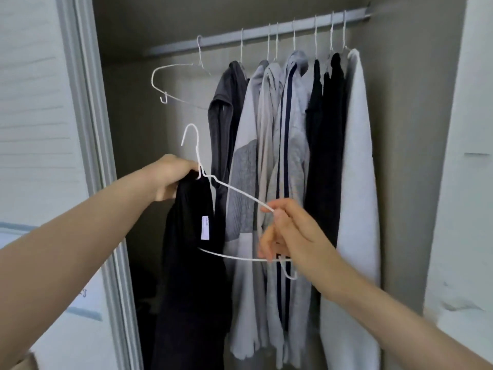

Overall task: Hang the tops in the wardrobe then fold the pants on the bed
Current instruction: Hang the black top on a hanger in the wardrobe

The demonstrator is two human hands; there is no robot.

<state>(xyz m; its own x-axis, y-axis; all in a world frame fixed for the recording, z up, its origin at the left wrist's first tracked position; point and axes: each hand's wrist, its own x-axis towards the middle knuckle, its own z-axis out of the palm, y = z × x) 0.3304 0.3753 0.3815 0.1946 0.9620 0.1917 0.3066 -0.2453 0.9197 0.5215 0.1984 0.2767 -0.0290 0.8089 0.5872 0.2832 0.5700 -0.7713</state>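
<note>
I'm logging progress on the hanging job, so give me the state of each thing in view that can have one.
Left hand: grips the held hanger's neck and the black top together.
Right hand: pinches the held hanger's right shoulder.
Held hanger: off the rail, tilted, right side bare.
Black top: hanging limp, only partly on the hanger.
Empty hanger: hooked on the rail.
Rail: carries a row of hung tops.
Wardrobe door: open.

Black top (192, 263) runs off the bottom edge.
</note>
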